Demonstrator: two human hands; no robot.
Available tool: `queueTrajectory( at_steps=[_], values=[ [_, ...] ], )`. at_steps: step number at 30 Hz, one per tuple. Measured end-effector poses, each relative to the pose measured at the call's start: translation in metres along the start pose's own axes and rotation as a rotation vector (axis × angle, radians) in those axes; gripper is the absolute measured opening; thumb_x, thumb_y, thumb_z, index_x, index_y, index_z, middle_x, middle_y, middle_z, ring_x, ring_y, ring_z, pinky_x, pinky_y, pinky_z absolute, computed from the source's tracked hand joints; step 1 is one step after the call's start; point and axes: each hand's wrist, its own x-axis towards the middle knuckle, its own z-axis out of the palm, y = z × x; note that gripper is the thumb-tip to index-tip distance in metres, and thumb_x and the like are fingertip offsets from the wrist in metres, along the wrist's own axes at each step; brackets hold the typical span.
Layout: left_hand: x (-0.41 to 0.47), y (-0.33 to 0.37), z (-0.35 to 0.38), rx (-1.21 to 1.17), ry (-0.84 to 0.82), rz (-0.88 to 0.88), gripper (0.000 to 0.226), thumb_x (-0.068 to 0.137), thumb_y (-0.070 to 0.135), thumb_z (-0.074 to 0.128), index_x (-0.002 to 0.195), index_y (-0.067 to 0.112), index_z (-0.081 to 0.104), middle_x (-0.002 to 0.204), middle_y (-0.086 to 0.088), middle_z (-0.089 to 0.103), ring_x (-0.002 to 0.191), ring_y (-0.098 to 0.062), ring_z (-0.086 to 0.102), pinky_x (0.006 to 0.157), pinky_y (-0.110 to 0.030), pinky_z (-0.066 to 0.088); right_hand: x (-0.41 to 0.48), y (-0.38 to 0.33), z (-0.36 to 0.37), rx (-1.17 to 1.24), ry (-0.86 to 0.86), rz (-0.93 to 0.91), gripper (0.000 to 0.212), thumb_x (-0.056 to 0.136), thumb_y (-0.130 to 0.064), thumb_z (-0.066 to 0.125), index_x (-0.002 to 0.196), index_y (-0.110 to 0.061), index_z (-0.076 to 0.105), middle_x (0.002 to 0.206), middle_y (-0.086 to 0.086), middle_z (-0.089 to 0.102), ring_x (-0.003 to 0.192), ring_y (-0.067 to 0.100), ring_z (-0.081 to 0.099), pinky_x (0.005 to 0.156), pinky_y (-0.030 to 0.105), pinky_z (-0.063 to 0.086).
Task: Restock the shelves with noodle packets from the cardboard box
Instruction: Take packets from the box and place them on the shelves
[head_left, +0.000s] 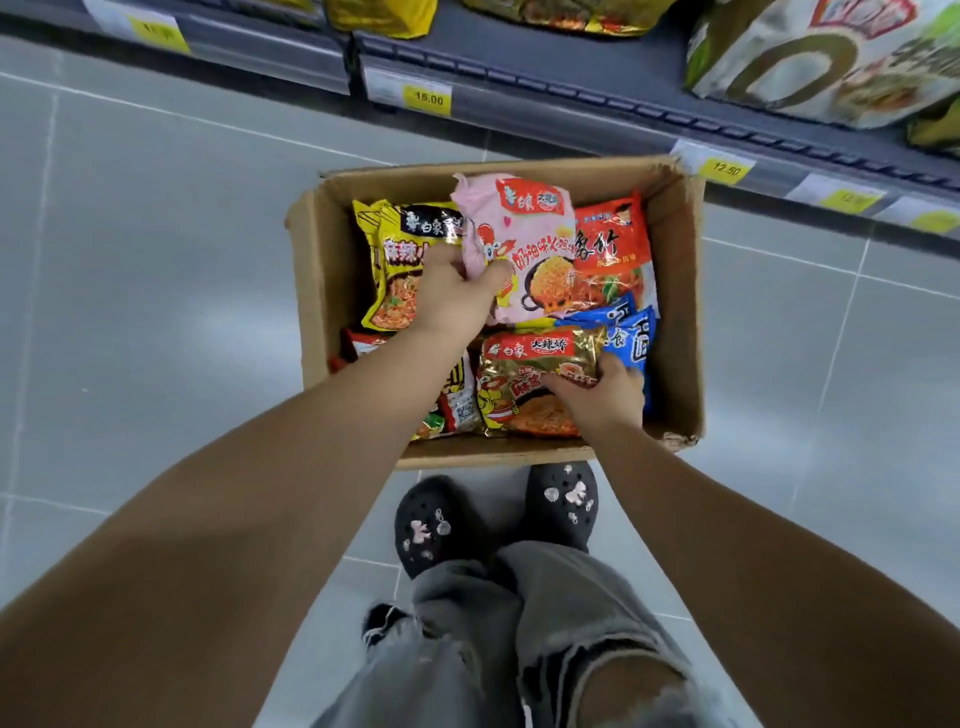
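**Inspector:** State each hand and its load.

**Me:** My left hand (457, 296) pinches the pink packet (524, 244) at its left edge, thumb on the printed face and fingers behind. The packet is tilted, its upper part above the other stock, inside the cardboard box (680, 312). My right hand (605, 395) lies on the gold packet (524, 374) with fingers curled over its right edge, beside the blue packet (635, 332). I cannot tell whether the thumb has got underneath.

**Inspector:** Where is the box in relation to the shelf?

**Me:** On the floor, just in front of my shoes, below the shelf (571, 78) with its price labels (428, 97). The yellow packet (395, 260) and red packet (613, 239) lie under or beside the pink one.

**Inspector:** Recommendations for the lift?

**Me:** In my judgement, three. Grip by the sealed edge, not the middle, so the noodle block is not crushed. Raise each packet straight up, clear of the box wall, so neighbours are not dragged out. Confirm the right thumb has purchase before lifting, since foil wrap is likely to slip. Then match each packet to its shelf label, face forward.
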Motion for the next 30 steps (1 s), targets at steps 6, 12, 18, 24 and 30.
queueTrajectory(
  at_steps=[6,12,18,24,30],
  values=[
    [-0.062,0.048,-0.052,-0.084,0.135,-0.058,0.041,0.069,0.032,0.074,0.098,0.02,0.048,0.086,-0.006,0.066,0.076,-0.026,0.068,0.075,-0.036,0.056,-0.07,-0.015,-0.048,0.131,0.038,-0.095,0.038,0.079,-0.036,0.072,0.105,-0.021,0.048,0.086,-0.009,0.06,0.076,0.015,0.059,0.062,0.026,0.045],
    [-0.156,0.148,-0.119,-0.027,0.103,-0.006,0.051,0.044,0.053,0.072,0.087,0.027,0.062,0.082,0.002,0.071,0.082,-0.025,0.07,0.075,-0.046,0.058,-0.199,-0.059,-0.151,0.303,0.262,-0.01,0.031,0.077,-0.028,0.07,0.099,-0.021,0.05,0.07,-0.011,0.051,0.065,0.017,0.052,0.059,0.025,0.036],
    [-0.311,0.274,-0.177,-0.095,-0.068,0.231,0.036,0.073,0.024,0.075,0.097,0.025,0.049,0.084,0.003,0.062,0.067,-0.012,0.062,0.06,-0.022,0.054,-0.329,-0.093,-0.249,0.513,0.392,-0.057,0.029,0.077,-0.023,0.07,0.097,-0.018,0.05,0.074,-0.011,0.055,0.075,0.021,0.058,0.067,0.029,0.045],
    [-0.43,0.405,-0.216,-0.052,-0.217,0.505,0.038,0.076,0.008,0.071,0.105,0.01,0.046,0.068,-0.004,0.054,0.03,-0.007,0.048,0.034,-0.015,0.038,-0.445,-0.123,-0.352,0.611,0.562,-0.228,0.027,0.08,-0.025,0.071,0.099,-0.015,0.055,0.082,0.002,0.058,0.077,0.021,0.054,0.061,0.027,0.04],
    [-0.522,0.509,-0.221,-0.049,-0.239,0.8,0.035,0.074,0.014,0.074,0.101,0.015,0.052,0.08,-0.003,0.059,0.054,-0.017,0.056,0.046,-0.024,0.048,-0.511,-0.126,-0.464,0.504,0.735,-0.358,0.052,0.081,-0.043,0.066,0.121,-0.015,0.05,0.1,0.002,0.059,0.09,0.027,0.055,0.065,0.031,0.037]
  ],
)
